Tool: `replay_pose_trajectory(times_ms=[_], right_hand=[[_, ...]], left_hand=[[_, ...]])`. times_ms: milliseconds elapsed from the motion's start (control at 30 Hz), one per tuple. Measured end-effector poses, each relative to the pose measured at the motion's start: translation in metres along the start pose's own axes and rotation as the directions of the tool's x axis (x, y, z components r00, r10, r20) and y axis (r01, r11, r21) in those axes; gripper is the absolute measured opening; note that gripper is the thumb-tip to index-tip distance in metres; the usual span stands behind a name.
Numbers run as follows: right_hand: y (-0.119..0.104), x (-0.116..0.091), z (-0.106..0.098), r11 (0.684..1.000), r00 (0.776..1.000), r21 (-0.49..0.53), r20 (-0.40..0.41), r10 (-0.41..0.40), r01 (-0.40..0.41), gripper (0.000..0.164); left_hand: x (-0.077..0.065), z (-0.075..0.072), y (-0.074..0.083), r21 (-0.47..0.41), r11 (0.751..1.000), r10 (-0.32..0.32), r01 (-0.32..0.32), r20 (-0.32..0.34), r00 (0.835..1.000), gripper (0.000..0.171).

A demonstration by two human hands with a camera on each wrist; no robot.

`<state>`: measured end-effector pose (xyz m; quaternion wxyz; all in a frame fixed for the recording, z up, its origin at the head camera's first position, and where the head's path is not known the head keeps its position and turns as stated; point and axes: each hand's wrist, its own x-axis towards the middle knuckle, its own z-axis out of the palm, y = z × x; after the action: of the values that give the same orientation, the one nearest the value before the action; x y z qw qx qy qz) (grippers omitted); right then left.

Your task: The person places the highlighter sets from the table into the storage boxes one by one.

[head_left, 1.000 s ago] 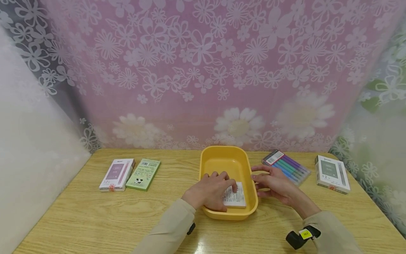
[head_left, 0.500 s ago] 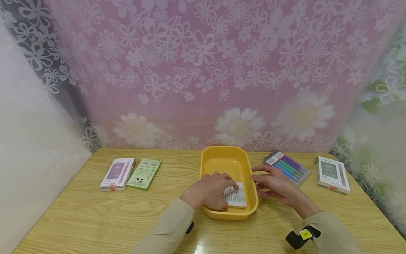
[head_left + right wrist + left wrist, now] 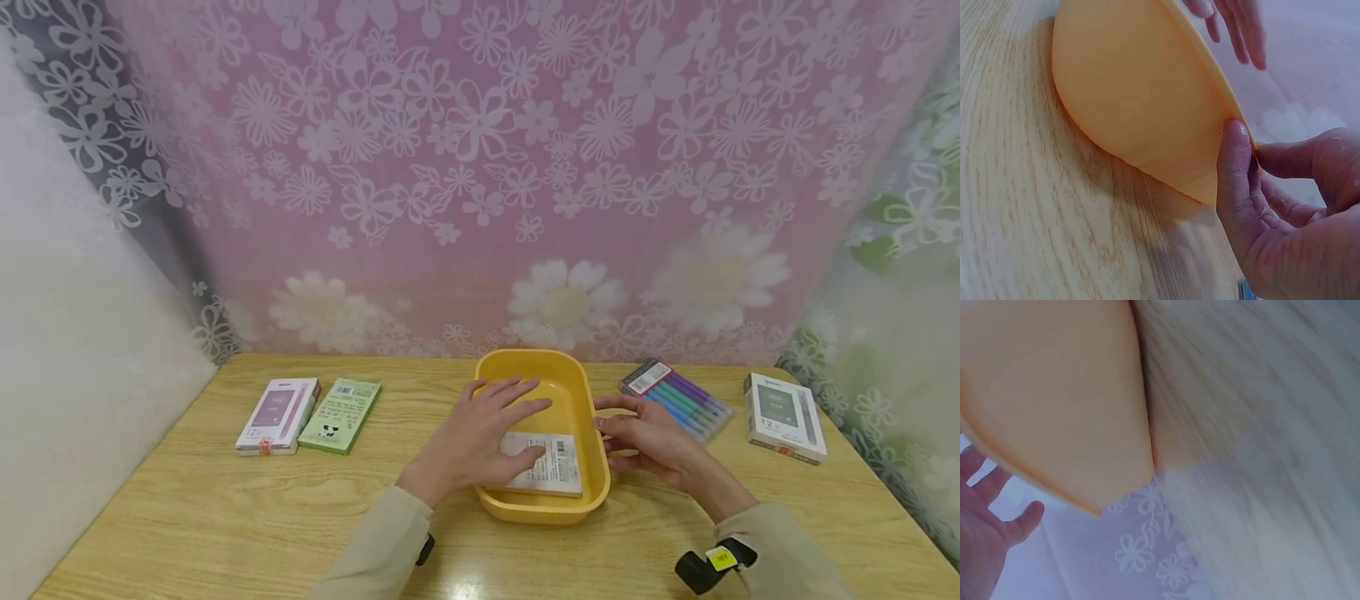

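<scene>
A yellow plastic basin (image 3: 558,408) stands on the table. Inside it, towards the near end, lies a flat white box (image 3: 564,471) with printed text and a barcode. Above that box, over the basin's left side, my left hand (image 3: 480,437) has its fingers spread and covers part of the box. The left wrist view has this hand (image 3: 982,531) beyond the rim, holding nothing visible. My right hand (image 3: 652,437) is at the basin's right rim. In the right wrist view, its thumb and fingers (image 3: 1235,162) pinch the rim from both sides.
To the left lie a white box with a purple panel (image 3: 277,417) and a green box with a cow picture (image 3: 341,415). Behind the right hand lies a pack of coloured pens (image 3: 678,396). Further right is a white box with a green panel (image 3: 785,417). A flowered curtain (image 3: 450,208) hangs behind.
My left hand has lifted off the white box and shifted left, its fingers spreading. More of the box shows, and it reaches further left than before. The right hand stays on the rim.
</scene>
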<state>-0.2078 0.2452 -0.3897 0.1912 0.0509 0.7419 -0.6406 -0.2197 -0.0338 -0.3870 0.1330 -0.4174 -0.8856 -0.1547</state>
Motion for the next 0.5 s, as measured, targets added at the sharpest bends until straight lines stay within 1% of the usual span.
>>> replay_pose_trajectory(times_ms=[100, 200, 400, 500], right_hand=[[0.000, 0.001, 0.001, 1.000, 1.000, -0.002, -0.008, 0.005, -0.005, 0.055], [0.000, 0.001, 0.000, 1.000, 1.000, -0.005, -0.001, 0.001, -0.001, 0.056], [0.001, 0.001, -0.001, 1.000, 1.000, 0.009, 0.014, -0.015, 0.015, 0.056], [0.001, 0.001, 0.000, 1.000, 1.000, 0.014, 0.017, -0.019, 0.019, 0.057]], left_hand=[[-0.005, -0.002, -0.004, 0.024, 1.000, 0.006, -0.005, -0.046, 0.999, 0.061], [-0.011, -0.005, -0.007, 0.055, 0.998, 0.001, 0.003, -0.068, 0.998, 0.065], [-0.024, -0.014, -0.013, 0.110, 0.993, -0.043, 0.052, -0.079, 0.996, 0.070], [-0.030, -0.018, -0.019, 0.117, 0.990, -0.070, 0.080, -0.088, 0.994, 0.071]])
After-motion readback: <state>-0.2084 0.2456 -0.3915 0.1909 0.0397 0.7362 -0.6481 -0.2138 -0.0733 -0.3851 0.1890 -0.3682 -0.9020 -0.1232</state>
